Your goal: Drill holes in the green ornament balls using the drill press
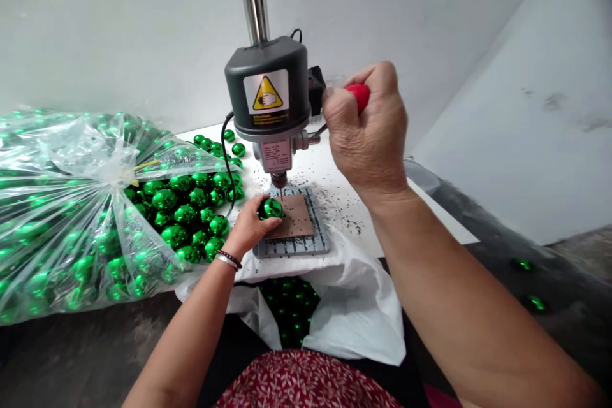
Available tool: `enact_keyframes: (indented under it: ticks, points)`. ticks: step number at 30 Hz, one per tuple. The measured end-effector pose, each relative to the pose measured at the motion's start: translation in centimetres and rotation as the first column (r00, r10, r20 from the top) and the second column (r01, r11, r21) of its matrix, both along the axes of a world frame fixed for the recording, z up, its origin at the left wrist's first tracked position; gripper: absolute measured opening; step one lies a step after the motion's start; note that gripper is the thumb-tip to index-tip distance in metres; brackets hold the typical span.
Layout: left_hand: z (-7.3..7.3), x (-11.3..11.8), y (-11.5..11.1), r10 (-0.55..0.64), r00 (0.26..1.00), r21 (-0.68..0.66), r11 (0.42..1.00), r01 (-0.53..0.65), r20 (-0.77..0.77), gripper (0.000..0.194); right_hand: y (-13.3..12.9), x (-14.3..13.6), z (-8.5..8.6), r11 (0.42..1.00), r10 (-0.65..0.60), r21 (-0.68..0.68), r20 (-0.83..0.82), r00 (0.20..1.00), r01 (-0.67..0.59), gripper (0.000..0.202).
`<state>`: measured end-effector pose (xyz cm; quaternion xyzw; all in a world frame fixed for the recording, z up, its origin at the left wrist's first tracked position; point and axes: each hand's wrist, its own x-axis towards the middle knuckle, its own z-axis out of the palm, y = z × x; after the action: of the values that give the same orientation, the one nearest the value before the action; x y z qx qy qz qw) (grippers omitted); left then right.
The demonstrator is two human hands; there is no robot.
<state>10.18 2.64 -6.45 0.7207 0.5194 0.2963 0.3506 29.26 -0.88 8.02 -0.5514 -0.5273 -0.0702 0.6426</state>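
Note:
A shiny green ball is held between the thumb and fingers of my left hand, just left of the drill bit. It sits over a brown board on the slotted metal base of a small drill press. My right hand is raised and wrapped round the red knob of the press's feed lever. The chuck points down over the board. Whether the bit touches the ball I cannot tell.
A clear plastic bag of green balls lies at the left, with loose balls spilling by the press. Dark chips dot the white tabletop. Below the front edge, an open white sack holds more balls. Two balls lie on the floor.

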Motion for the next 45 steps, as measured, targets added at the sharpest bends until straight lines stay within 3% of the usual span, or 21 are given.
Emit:
enact_keyframes:
  ticks: [12, 19, 26, 32, 37, 45]
  points:
    - [-0.9, 0.0, 0.0, -0.127, 0.989, 0.052, 0.990, 0.131, -0.079, 0.061, 0.0, 0.3, -0.3, 1.000, 0.001, 0.011, 0.016, 1.000, -0.001, 0.029]
    - [-1.0, 0.0, 0.3, 0.001, 0.996, -0.078, 0.997, 0.006, 0.086, 0.067, -0.2, 0.1, -0.2, 0.999, 0.037, 0.002, -0.001, 0.999, -0.037, 0.026]
    - [-0.4, 0.2, 0.4, 0.033, 0.999, -0.074, 0.997, -0.031, 0.035, 0.063, -0.2, -0.1, 0.2, 0.999, 0.024, -0.026, -0.011, 1.000, -0.025, 0.022]
    - [0.5, 0.7, 0.5, -0.069, 0.992, 0.011, 0.997, 0.070, -0.103, 0.057, 0.1, 0.4, -0.2, 0.996, 0.090, 0.027, 0.004, 0.996, -0.090, 0.026]
    - [-0.3, 0.9, 1.0, -0.128, 0.980, 0.097, 0.985, 0.144, -0.150, 0.063, 0.0, 0.5, -0.3, 0.994, 0.106, 0.031, -0.004, 0.994, -0.106, 0.027]
    - [-0.5, 1.0, 0.1, -0.142, 0.988, -0.029, 0.990, 0.141, -0.062, 0.059, -0.4, 0.0, 0.1, 0.997, 0.065, -0.040, -0.019, 0.998, -0.065, 0.021]
